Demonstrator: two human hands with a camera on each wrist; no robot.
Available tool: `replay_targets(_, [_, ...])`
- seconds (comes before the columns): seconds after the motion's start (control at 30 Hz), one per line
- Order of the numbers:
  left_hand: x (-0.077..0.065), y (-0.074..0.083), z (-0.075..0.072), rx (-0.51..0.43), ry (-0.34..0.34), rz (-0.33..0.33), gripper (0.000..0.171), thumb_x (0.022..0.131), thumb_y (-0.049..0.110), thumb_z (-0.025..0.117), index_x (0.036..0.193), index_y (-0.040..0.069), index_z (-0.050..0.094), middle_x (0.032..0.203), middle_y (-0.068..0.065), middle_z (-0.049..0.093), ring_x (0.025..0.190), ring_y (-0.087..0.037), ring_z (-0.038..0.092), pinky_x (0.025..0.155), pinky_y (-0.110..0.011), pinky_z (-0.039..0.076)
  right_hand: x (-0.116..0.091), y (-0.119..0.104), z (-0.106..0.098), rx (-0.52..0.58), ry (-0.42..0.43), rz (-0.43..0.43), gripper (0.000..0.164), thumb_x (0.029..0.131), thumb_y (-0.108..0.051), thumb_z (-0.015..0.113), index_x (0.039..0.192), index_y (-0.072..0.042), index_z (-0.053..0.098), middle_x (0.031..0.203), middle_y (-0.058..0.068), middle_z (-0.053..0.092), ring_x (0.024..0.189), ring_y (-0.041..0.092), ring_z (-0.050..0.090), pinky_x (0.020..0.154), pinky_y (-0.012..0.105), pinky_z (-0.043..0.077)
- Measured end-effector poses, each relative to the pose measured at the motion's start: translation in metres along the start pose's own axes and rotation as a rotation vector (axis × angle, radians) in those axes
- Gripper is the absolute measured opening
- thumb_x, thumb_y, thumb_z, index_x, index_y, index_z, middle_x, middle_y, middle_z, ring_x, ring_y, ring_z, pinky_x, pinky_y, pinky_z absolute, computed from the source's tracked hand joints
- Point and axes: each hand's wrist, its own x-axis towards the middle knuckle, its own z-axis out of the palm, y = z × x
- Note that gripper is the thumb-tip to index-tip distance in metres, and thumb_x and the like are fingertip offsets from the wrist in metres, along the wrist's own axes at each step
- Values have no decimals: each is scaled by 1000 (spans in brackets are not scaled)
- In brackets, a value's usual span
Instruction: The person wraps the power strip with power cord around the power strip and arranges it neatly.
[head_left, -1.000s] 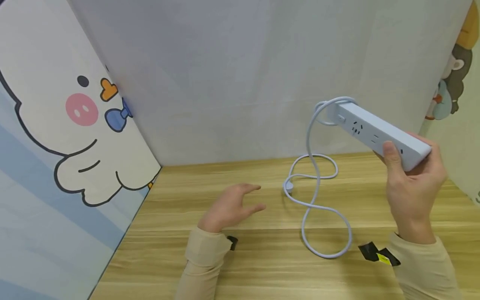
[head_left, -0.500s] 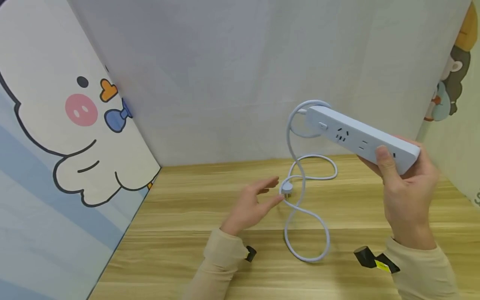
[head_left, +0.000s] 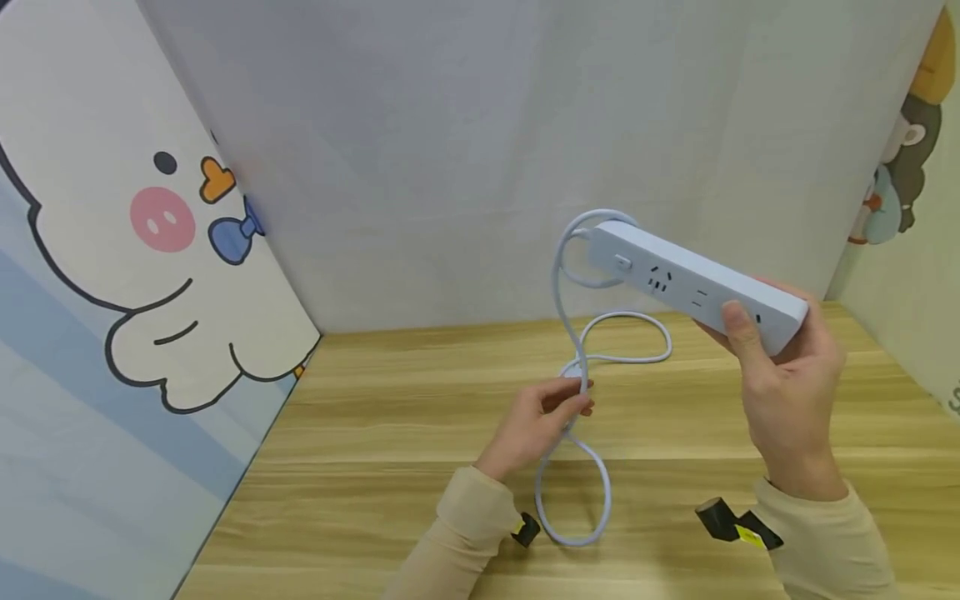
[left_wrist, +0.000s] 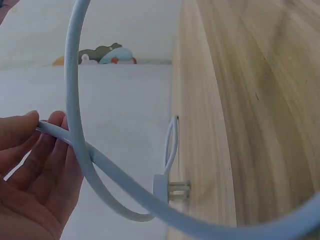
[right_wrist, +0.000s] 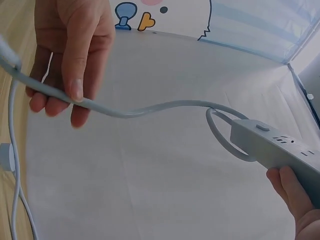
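A white power strip (head_left: 645,258) is held up in the air, tilted, by my right hand (head_left: 793,404). My thumb lies on its socket face and my fingers are behind its near end. Its white cord (head_left: 558,287) loops at the far end of the strip and hangs down to the table. My left hand (head_left: 528,427) pinches the hanging cord between thumb and fingers, as the right wrist view also shows. In the left wrist view the plug (left_wrist: 161,189) hangs by the cord near the tabletop, prongs toward the wood. In the head view my left hand mostly hides the plug.
The wooden table (head_left: 360,500) reaches back to a pale fabric wall (head_left: 420,192). A cartoon-printed panel (head_left: 82,350) stands on the left, another printed panel (head_left: 892,275) on the right. One loop of cord lies toward the table's back edge.
My left hand has moved right to the cord and now pinches it. My right hand has brought the power strip left and slightly down, and the hanging loop has shifted left with it.
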Motion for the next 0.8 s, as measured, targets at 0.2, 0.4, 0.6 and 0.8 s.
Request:
replay_targets(0.2, [-2, 4, -3, -62, 96, 77, 28, 98, 16, 68, 123, 5, 73, 113, -11, 76, 101, -20, 73, 92, -24, 57, 3, 2, -4, 4, 61, -12, 30, 92, 13, 62, 122, 13, 58, 117, 23, 59, 111, 30, 67, 88, 34, 58])
replay_targets(0.4, [-5, 10, -4, 72, 159, 341, 20, 91, 10, 76, 109, 2, 79, 101, -13, 78, 86, -17, 73, 77, -22, 59, 7, 5, -8, 6, 132, 13, 30, 92, 9, 66, 121, 10, 58, 121, 22, 57, 115, 31, 65, 90, 33, 57])
replay_targets(0.6, [-7, 16, -1, 260, 77, 420, 16, 86, 12, 81, 100, 3, 81, 91, -9, 79, 76, -11, 71, 66, -17, 57, 10, 8, -8, 45, 177, 47, 28, 92, 7, 66, 119, 10, 59, 122, 24, 55, 117, 32, 64, 90, 35, 57])
replay_targets(0.8, [-10, 19, 0, 318, -48, 259, 15, 88, 14, 80, 100, 6, 81, 87, -5, 78, 74, -3, 67, 67, -18, 57, 10, 8, -9, 261, 181, 64, 25, 94, 10, 62, 117, 16, 55, 121, 27, 56, 117, 37, 66, 89, 41, 56])
